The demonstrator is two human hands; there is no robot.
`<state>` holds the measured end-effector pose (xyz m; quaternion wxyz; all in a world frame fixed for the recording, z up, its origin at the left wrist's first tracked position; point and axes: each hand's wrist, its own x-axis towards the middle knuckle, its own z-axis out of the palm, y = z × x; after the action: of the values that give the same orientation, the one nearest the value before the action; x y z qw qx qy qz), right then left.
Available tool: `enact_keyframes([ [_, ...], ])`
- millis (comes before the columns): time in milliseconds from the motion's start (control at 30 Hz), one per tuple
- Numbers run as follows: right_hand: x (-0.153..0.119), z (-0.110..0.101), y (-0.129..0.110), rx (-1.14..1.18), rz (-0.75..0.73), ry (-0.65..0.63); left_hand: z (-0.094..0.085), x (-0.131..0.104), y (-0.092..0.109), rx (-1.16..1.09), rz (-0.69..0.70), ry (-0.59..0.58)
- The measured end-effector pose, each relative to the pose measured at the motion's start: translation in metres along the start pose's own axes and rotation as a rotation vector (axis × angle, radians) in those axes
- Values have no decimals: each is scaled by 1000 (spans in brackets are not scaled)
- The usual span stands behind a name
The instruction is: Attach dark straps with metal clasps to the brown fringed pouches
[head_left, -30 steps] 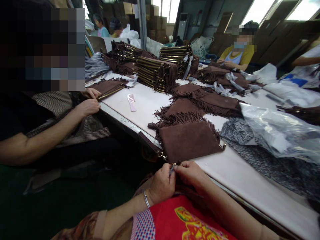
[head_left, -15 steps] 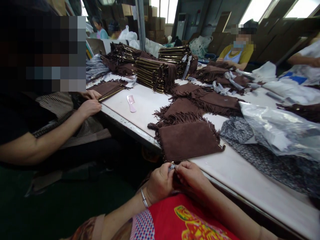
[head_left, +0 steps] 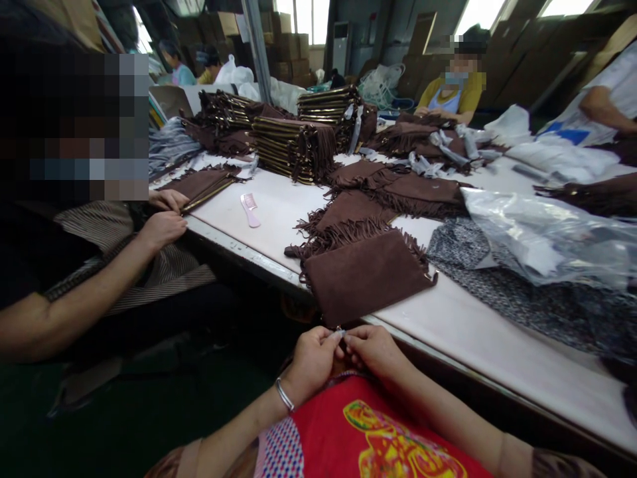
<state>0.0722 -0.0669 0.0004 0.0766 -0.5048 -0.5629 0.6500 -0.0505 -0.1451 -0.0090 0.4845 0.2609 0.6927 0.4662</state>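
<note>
A dark brown suede bag (head_left: 368,275) with fringed sides lies flat on the table, its near corner at the front edge. Just below that corner, my left hand (head_left: 312,362) and my right hand (head_left: 377,350) meet, thumbs and fingertips pinched. Between them shows a small bluish-grey piece of wrapping (head_left: 341,332) beside a bit of gold-coloured metal at the bag's corner. Whether a zip pull sits inside the wrapping I cannot tell. Both hands are closed, and my fingers partly hide what they hold.
More fringed brown bags (head_left: 355,207) lie behind, near a stack of gold-zipped bags (head_left: 288,149). A pink comb (head_left: 250,210) rests left of them. Clear plastic (head_left: 542,232) and grey speckled fabric (head_left: 460,245) cover the right. A co-worker's hands (head_left: 166,216) hold another bag at left.
The view has shifted, so the scene sits slightly further left. My fingertips have drawn closer together, and less of the bluish-grey wrapping shows between them. The bag still lies at the table edge.
</note>
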Motion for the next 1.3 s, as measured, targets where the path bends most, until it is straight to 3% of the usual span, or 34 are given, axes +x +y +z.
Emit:
enact_keyframes([
  [133,0,0,5,64,-12,45,2,-1,0,-326,-252,-128],
  [267,-3,-3,2,181,64,-1,2,-2,-2,-604,-349,-252],
  [667,-6,-3,5,448,76,-130,-8,-6,0,-885,-623,-517],
  [833,-3,-5,9,677,98,-406,-11,-8,-3,-889,-549,-621],
  [900,-1,-6,11,717,100,-450,-12,-9,-3,-869,-511,-643],
  [1133,1,-1,14,695,89,-491,-10,-15,5,-638,-374,-601],
  [1300,0,7,24,669,99,-340,-2,-22,12,-250,-205,-402],
])
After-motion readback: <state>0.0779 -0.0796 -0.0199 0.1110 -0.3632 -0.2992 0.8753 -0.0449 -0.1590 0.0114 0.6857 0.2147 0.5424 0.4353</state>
